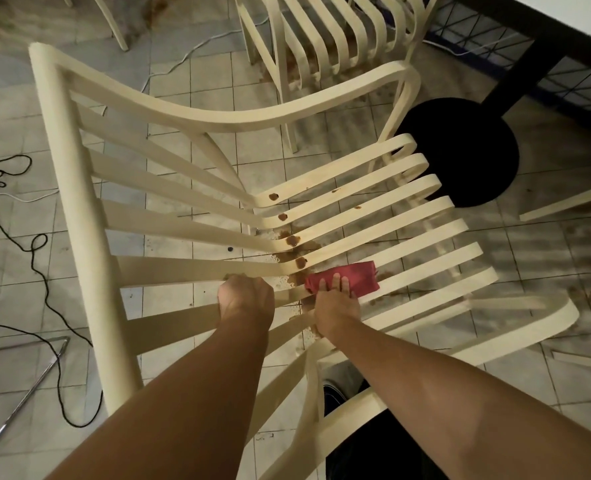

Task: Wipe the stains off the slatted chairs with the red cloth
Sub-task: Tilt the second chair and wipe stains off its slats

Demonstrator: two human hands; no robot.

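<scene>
A cream slatted chair (69, 188) fills the middle of the view, seen from above its backrest. Brown stains (291, 240) dot the bend where several back slats curve into the seat. My left hand (246, 299) grips a back slat just left of the bend. My right hand (337, 304) presses the folded red cloth (360, 276) onto a seat slat right below the lowest stains, fingers lying over the cloth's near edge. A second cream slatted chair (325, 36) stands behind, with brown smears on its slats.
The tiled floor (211, 84) shows brown spill marks under both chairs. A black round table base (467, 150) and dark post stand at right. Black and white cables (38, 244) and a metal rod (27, 396) lie on the left. My shoe (335, 389) shows under the chair.
</scene>
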